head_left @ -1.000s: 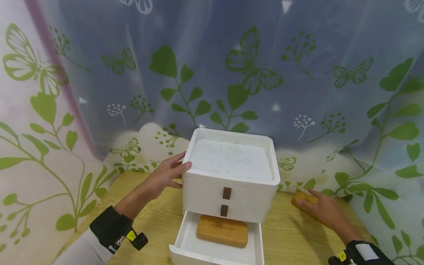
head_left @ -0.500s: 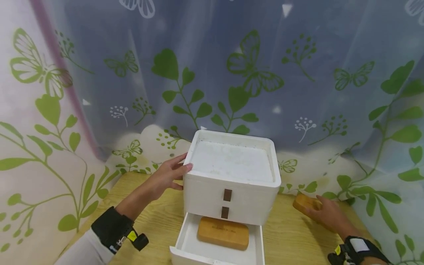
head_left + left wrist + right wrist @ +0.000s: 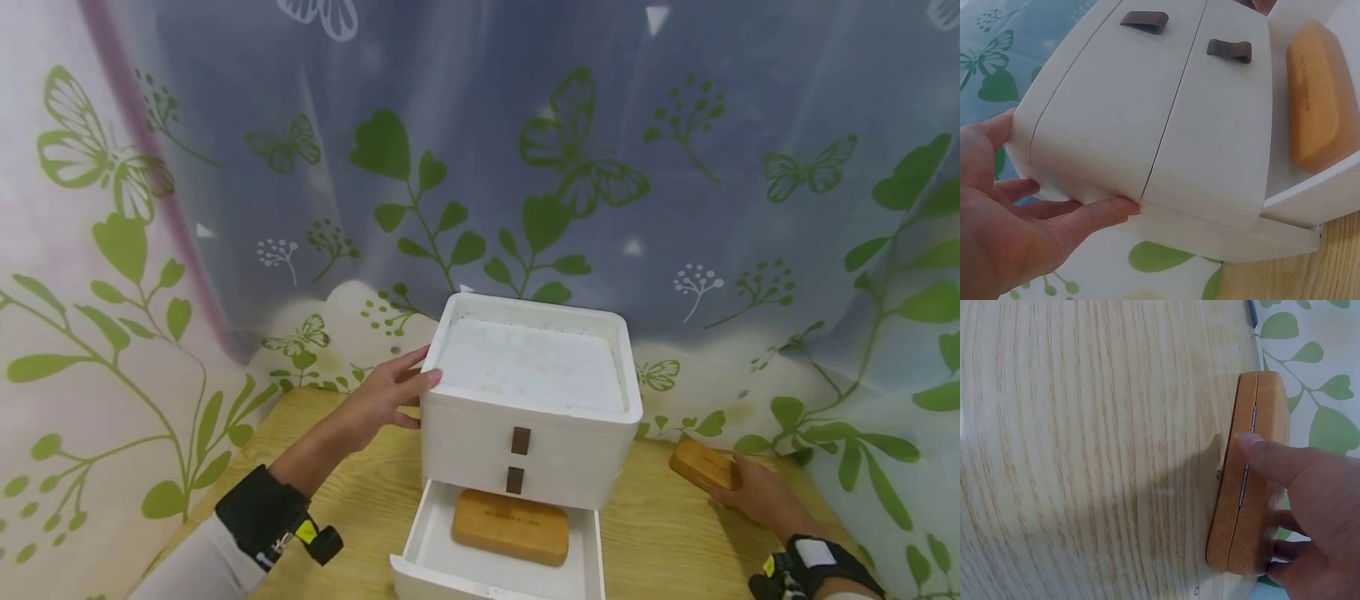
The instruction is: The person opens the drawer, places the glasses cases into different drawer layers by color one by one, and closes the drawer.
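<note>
A white drawer cabinet (image 3: 525, 450) stands in the middle of the table, its bottom drawer (image 3: 431, 558) pulled out. My left hand (image 3: 382, 396) rests against the cabinet's left side, thumb at the top rim and fingers spread along the wall. Inside the drawer lies a tan glasses case (image 3: 510, 527), closed, with small lettering on its lid. To the right, my right hand (image 3: 765, 496) holds a second tan glasses case (image 3: 701, 465) by its near end. In the right wrist view the thumb lies on the hinge side of this case (image 3: 1247, 487), fingers behind it.
Two upper drawers with brown pull tabs (image 3: 521, 440) are closed. The cabinet's top is a shallow recessed tray (image 3: 633, 400). Wood-grain table (image 3: 645, 550) surrounds the cabinet. A patterned curtain (image 3: 480, 167) with green leaves and butterflies hangs close behind and at both sides.
My right hand has shifted slightly right and down on its glasses case, leaving more of the case showing. The left hand stays at the cabinet; the whole view drifts a little.
</note>
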`<action>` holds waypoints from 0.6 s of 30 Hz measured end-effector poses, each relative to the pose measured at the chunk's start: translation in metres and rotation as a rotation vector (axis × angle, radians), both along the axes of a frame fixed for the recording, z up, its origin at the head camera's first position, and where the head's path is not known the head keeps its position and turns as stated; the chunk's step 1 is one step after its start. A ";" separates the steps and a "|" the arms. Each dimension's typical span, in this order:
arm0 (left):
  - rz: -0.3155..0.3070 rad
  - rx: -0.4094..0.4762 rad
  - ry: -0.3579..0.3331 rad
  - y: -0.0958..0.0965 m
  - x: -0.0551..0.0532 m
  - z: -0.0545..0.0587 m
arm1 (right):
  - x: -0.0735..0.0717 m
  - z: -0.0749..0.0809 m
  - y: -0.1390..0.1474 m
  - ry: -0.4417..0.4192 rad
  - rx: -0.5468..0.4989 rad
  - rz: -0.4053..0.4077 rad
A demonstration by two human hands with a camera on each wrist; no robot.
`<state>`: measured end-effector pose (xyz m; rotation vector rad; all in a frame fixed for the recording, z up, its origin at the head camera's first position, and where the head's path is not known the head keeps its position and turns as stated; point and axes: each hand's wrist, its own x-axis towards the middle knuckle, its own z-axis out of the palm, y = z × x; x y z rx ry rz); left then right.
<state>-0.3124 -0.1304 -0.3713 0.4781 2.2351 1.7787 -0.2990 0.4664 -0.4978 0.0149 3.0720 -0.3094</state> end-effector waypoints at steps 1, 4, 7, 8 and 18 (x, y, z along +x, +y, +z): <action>0.004 0.001 -0.006 0.000 0.000 0.000 | 0.001 0.000 0.000 0.002 0.007 0.002; -0.005 0.001 -0.006 0.001 -0.001 -0.001 | 0.003 -0.001 0.001 -0.025 0.016 -0.020; -0.009 0.001 -0.008 0.002 -0.001 -0.001 | 0.005 -0.002 0.001 -0.076 0.019 -0.056; -0.009 0.000 -0.007 0.002 -0.001 -0.001 | 0.005 -0.002 0.001 -0.094 0.017 -0.071; 0.019 -0.012 -0.010 0.001 -0.001 -0.001 | 0.008 0.007 -0.006 -0.126 -0.036 -0.041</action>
